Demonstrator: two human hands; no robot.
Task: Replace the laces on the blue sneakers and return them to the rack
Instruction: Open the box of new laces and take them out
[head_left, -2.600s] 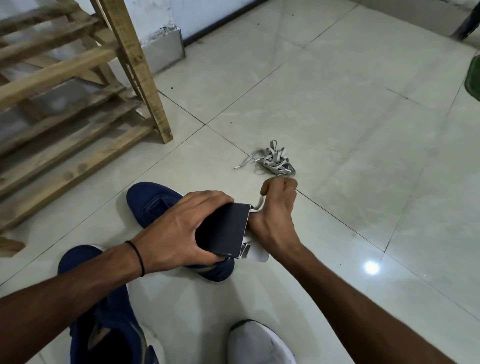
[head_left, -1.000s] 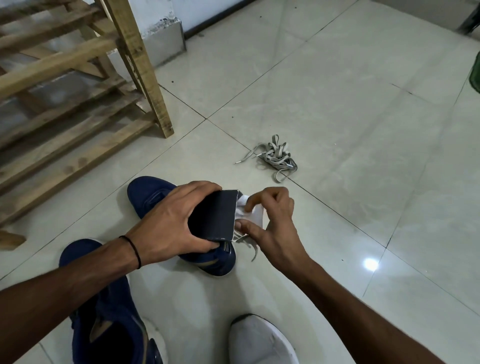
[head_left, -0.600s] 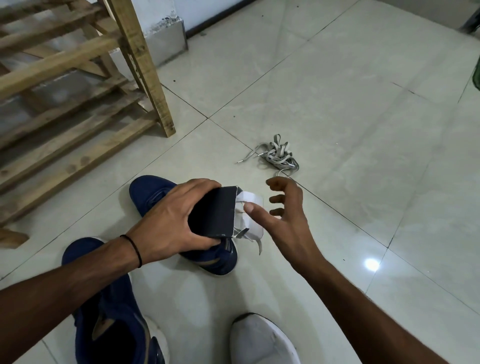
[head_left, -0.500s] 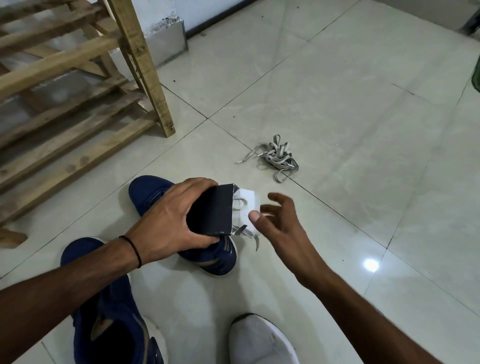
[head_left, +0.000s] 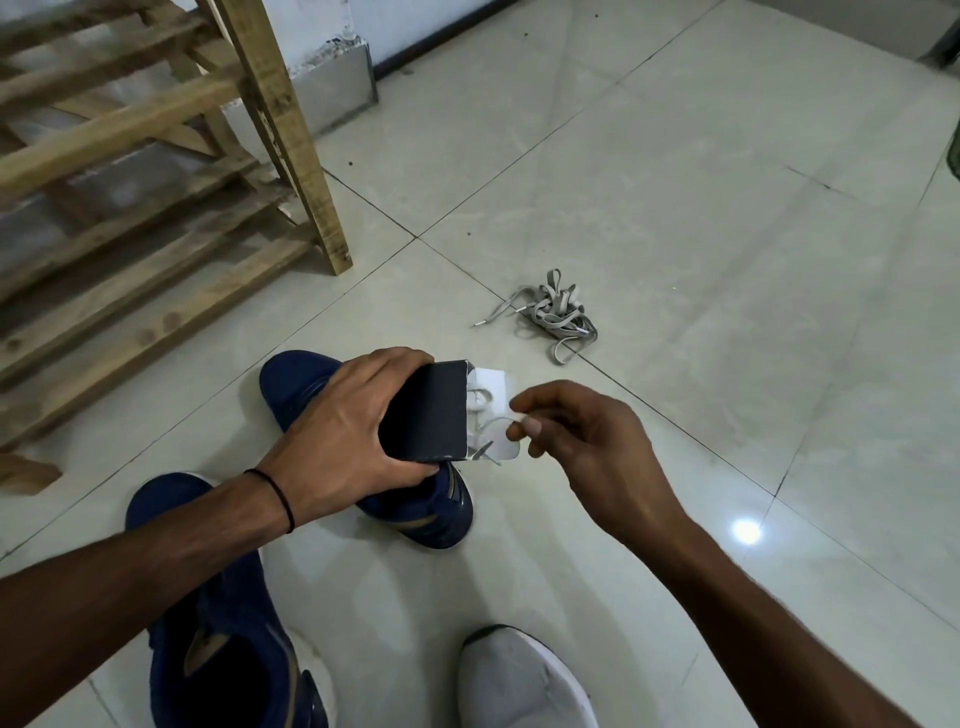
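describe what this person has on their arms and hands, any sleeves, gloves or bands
No gloves or rings show on the left hand or the right hand. The left forearm and right forearm are uncovered, with no sleeve in view. A thin black band circles the left wrist; the right wrist carries nothing.

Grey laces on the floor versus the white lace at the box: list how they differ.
Colour: the grey laces are grey, the white lace white. Place: the grey laces lie bundled on the floor, untouched; the white lace sits at the mouth of the dark box that the left hand grips, a strand pinched by the right hand. Neither is threaded in a blue sneaker.
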